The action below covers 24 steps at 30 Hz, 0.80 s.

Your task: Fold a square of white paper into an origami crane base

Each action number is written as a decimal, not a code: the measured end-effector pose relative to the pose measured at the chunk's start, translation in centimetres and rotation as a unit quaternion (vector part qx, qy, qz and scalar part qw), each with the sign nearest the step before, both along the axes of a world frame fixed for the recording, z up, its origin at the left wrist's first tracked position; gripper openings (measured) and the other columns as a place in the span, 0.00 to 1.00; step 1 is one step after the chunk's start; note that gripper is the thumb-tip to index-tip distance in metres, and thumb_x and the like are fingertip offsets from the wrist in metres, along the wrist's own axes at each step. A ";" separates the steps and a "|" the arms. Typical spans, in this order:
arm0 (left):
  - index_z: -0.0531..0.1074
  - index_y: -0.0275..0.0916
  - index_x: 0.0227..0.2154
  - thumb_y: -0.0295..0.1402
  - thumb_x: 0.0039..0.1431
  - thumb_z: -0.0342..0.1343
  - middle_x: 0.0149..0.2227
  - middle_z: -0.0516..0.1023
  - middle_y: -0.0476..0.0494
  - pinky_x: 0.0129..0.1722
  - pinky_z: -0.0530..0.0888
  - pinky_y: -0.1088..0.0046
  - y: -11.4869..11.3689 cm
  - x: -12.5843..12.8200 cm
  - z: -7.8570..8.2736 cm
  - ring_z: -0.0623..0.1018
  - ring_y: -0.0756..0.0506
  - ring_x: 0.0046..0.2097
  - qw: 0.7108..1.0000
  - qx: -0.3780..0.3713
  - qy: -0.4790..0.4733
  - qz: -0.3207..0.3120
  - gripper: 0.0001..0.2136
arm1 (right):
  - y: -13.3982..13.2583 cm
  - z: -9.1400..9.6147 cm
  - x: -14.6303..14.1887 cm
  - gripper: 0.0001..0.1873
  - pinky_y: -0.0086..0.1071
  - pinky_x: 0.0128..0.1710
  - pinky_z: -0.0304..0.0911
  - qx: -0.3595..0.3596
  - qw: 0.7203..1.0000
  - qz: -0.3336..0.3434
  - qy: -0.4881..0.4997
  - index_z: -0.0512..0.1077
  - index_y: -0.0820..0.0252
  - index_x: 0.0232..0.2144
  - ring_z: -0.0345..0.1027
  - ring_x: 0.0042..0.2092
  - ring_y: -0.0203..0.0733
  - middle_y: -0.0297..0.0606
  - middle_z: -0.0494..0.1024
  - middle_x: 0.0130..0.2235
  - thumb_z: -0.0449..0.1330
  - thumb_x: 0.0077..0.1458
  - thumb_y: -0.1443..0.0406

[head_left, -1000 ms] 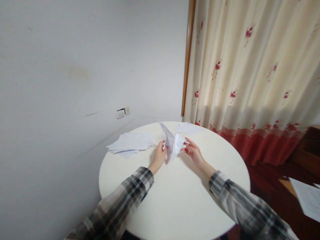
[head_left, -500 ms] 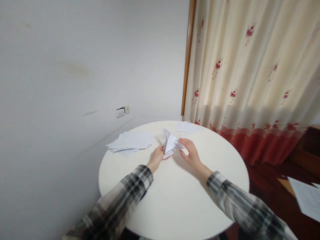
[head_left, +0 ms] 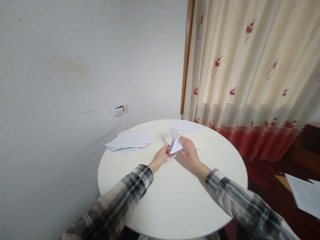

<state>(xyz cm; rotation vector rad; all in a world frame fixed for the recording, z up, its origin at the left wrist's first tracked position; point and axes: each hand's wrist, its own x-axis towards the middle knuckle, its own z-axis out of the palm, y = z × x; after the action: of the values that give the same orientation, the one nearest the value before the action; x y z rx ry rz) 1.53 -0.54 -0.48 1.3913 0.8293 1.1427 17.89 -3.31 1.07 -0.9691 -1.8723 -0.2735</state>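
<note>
A folded piece of white paper (head_left: 175, 144) stands up between my hands, its pointed tip toward the back of the round white table (head_left: 172, 200). My left hand (head_left: 163, 156) grips its lower left edge, fingers closed on the paper. On the other side, my right hand (head_left: 190, 151) wraps round the right part of the fold, thumb low and fingers on top. The fingertips of the right hand are partly hidden by the paper.
At the table's left lies a loose stack of white sheets (head_left: 131, 139). A smaller pile of white paper (head_left: 187, 126) is at the back edge. Beyond stand a wall with a socket (head_left: 118, 111) and a flowered curtain (head_left: 232, 66). Written sheets (head_left: 303, 195) lie low at the right.
The folded paper has shifted slightly right and turned more upright. My right hand has closed in on it from the right, and my left hand has moved a little right with it.
</note>
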 end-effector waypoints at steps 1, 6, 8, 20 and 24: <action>0.66 0.34 0.35 0.26 0.34 0.66 0.35 0.75 0.45 0.39 0.68 0.74 0.0 0.0 0.0 0.74 0.49 0.37 1.000 0.000 0.008 0.001 0.22 | 0.0 0.0 0.0 0.27 0.46 0.51 0.54 -0.001 1.000 -0.005 0.004 0.58 0.61 0.51 0.57 0.52 0.49 0.47 0.66 0.51 0.55 0.46 0.67; 0.67 0.34 0.36 0.29 0.33 0.67 0.38 0.75 0.41 0.40 0.68 0.73 -0.7 0.0 0.6 0.74 0.45 0.40 0.999 0.003 0.029 -0.025 0.23 | -0.1 0.0 0.1 0.27 0.44 0.47 0.58 -0.029 0.998 -0.048 0.028 0.59 0.62 0.49 0.61 0.49 0.49 0.46 0.68 0.47 0.54 0.44 0.70; 0.68 0.33 0.35 0.28 0.32 0.67 0.38 0.75 0.41 0.40 0.68 0.73 -1.0 0.1 1.0 0.74 0.45 0.40 0.999 0.005 0.037 -0.032 0.23 | -0.2 0.0 0.1 0.26 0.43 0.45 0.60 -0.040 0.997 -0.059 0.037 0.60 0.62 0.48 0.62 0.47 0.49 0.46 0.69 0.46 0.53 0.42 0.70; 0.69 0.32 0.38 0.27 0.41 0.61 0.40 0.75 0.41 0.43 0.67 0.73 -1.2 0.0 1.6 0.73 0.45 0.41 0.998 -0.019 0.013 -0.059 0.17 | -0.9 0.4 -0.3 0.26 0.39 0.45 0.61 -0.093 0.988 -0.030 0.120 0.59 0.62 0.47 0.65 0.45 0.44 0.42 0.71 0.43 0.54 0.41 0.69; 0.69 0.32 0.40 0.27 0.45 0.57 0.38 0.76 0.42 0.41 0.68 0.72 -1.3 -0.1 2.0 0.74 0.46 0.37 0.996 -0.067 -0.017 -0.064 0.16 | -0.8 0.2 -0.2 0.25 0.38 0.44 0.61 -0.113 0.983 -0.008 0.145 0.59 0.58 0.45 0.65 0.44 0.43 0.40 0.71 0.42 0.53 0.40 0.71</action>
<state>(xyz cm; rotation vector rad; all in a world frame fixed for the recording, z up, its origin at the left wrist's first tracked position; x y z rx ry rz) 1.40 -1.85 1.47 1.2914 0.7674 0.9923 17.70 -4.12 1.29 -1.1124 -1.6501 0.0723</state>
